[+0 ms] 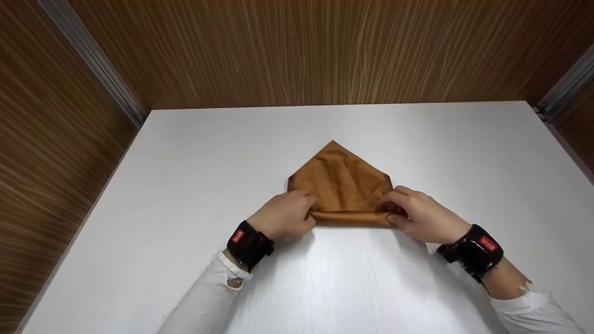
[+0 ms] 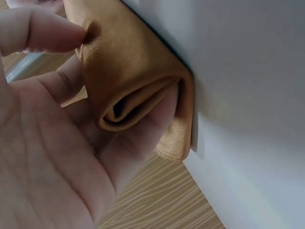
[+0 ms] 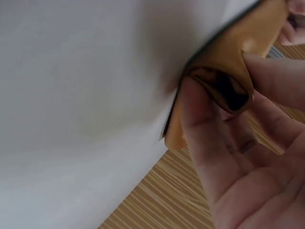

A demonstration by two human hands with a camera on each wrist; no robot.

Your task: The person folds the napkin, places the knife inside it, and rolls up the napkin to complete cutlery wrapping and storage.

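a: brown cloth (image 1: 341,183) flat on white table (image 1: 185,185), a bit right of the middle, well apart from every edge.
b: pointed at the far end, like a house shape. rolled up along the near edge into a tight tube (image 1: 350,217).
a: left hand (image 1: 283,215) at the left end of that tube, fingers (image 1: 304,197) curled over the top, thumb under. pinching the roll.
b: same on the other side. right hand (image 1: 424,215) at the right end, fingers (image 1: 394,197) bent over the cloth, thumb tucked at the near side. narrow grip, holding the roll.
a: from the left wrist, open end of the roll (image 2: 138,102) plain to see, layers curled inward, thumb (image 2: 138,138) pressed against it, a fingertip (image 2: 52,33) on top.
b: from the right wrist, much the same: dark hollow of the roll (image 3: 224,86) between a finger (image 3: 205,133) and thumb (image 3: 271,71). table (image 3: 86,95) blurred there.
a: black bands with red tags on both wrists (image 1: 248,243), white sleeves (image 1: 204,297) below them.
b: wood-grain walls (image 1: 301,51) at far side, left and right, metal strips (image 1: 93,58) in the far corners.
a: both hands touching the cloth, apart from each other, tube stretched between them.
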